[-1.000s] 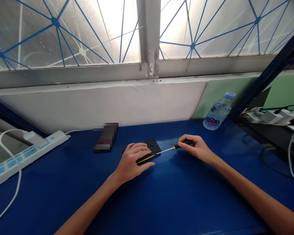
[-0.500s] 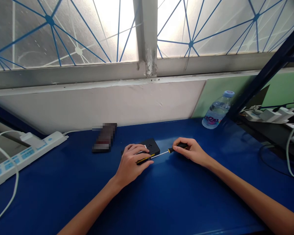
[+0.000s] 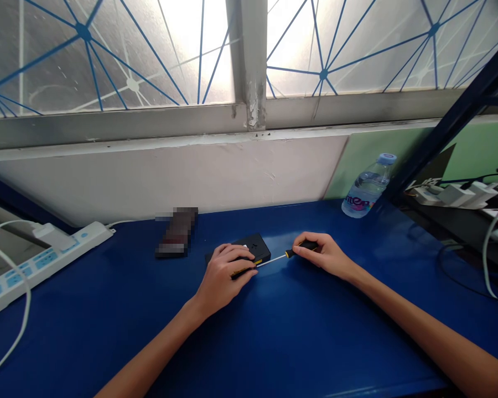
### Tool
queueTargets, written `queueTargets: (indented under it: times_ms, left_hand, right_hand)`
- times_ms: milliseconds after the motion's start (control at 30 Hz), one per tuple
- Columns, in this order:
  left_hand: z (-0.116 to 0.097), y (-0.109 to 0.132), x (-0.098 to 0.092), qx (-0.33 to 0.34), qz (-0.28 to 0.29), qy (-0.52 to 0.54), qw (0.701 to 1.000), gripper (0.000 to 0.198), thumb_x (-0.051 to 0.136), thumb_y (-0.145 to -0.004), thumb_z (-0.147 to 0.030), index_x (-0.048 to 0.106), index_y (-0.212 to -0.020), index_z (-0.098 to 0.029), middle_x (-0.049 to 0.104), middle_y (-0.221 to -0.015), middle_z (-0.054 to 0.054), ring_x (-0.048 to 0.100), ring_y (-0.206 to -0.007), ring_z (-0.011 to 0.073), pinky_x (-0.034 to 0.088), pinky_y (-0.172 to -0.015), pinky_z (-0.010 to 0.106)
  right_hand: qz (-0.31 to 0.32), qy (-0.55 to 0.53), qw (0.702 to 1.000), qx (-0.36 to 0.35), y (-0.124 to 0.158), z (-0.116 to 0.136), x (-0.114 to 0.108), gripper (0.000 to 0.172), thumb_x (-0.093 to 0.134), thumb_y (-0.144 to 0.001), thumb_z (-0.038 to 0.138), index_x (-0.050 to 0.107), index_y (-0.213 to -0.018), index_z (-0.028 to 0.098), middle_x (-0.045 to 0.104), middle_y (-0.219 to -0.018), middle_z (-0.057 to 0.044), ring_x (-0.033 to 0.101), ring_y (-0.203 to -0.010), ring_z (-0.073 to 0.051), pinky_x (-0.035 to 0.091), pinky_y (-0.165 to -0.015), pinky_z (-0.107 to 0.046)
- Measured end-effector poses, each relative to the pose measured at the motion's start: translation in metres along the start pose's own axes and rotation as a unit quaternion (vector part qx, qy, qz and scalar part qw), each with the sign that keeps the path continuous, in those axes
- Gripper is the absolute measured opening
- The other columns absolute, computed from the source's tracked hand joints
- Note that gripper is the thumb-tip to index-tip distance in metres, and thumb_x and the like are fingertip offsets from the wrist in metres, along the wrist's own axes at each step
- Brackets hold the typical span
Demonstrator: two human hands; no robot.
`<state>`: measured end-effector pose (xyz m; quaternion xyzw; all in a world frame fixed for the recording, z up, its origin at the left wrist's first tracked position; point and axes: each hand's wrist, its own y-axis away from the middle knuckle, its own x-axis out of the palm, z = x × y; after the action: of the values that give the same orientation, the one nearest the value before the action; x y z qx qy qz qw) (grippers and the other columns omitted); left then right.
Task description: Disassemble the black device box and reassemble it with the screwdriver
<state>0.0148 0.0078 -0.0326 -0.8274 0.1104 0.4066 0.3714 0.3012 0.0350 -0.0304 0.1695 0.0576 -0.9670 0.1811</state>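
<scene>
My right hand (image 3: 321,254) is closed round the black-and-yellow handle of a screwdriver (image 3: 271,260), whose thin metal shaft points left. The shaft's tip reaches the thumb and forefinger of my left hand (image 3: 228,271). Pinched in those left fingers is a small slim black piece with a yellow edge (image 3: 241,272); its kind is not clear, and the fingers cover part of it. Whether the tip touches this piece I cannot tell. Just behind the left fingers lies a flat black box (image 3: 259,246) on the blue table (image 3: 299,337), partly covered by that hand.
A dark, pixelated flat object (image 3: 178,232) lies at the back left. Beyond it, a white power strip (image 3: 45,265) with a cable runs along the left side. A water bottle (image 3: 365,185) stands at the back right, near plugs and cables (image 3: 460,193).
The left fingers and the small piece have shifted very slightly. Both hands otherwise stay in place, with the screwdriver held at nearly the same angle.
</scene>
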Motion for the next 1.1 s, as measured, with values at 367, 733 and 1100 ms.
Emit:
queueTargets:
  times_ms: [367, 733, 1100]
  left_hand:
    - [-0.0003, 0.0004, -0.0013, 0.009, 0.015, -0.007, 1.0, 0.01, 0.068, -0.089, -0.021, 0.077, -0.089, -0.025, 0.074, -0.104, 0.004, 0.066, -0.106, 0.0248, 0.046, -0.101, 0.048]
    - [-0.002, 0.0012, -0.0015, 0.022, 0.043, -0.032, 0.998, 0.014, 0.065, -0.091, -0.021, 0.078, -0.091, -0.026, 0.073, -0.109, 0.005, 0.066, -0.109, 0.025, 0.042, -0.107, 0.052]
    - [-0.0002, 0.0031, -0.0009, 0.038, 0.044, -0.037, 0.998, 0.011, 0.067, -0.09, -0.022, 0.077, -0.088, -0.025, 0.073, -0.111, 0.005, 0.065, -0.111, 0.0251, 0.042, -0.107, 0.052]
  right_hand:
    - [0.006, -0.003, 1.0, 0.006, 0.0005, 0.001, 0.0002, 0.037, 0.064, -0.087, 0.052, 0.067, -0.086, 0.015, 0.046, -0.062, 0.003, 0.031, -0.05, -0.007, 0.022, -0.045, -0.023]
    - [0.009, 0.01, 1.0, -0.017, 0.0004, -0.0009, -0.0011, 0.034, 0.067, -0.085, 0.05, 0.069, -0.088, 0.016, 0.058, -0.073, -0.002, 0.039, -0.056, -0.009, 0.03, -0.05, -0.023]
    - [0.021, -0.041, 0.999, 0.017, 0.0003, 0.0021, -0.001, 0.038, 0.071, -0.081, 0.052, 0.066, -0.09, 0.016, 0.05, -0.06, 0.003, 0.038, -0.049, -0.008, 0.028, -0.044, -0.022]
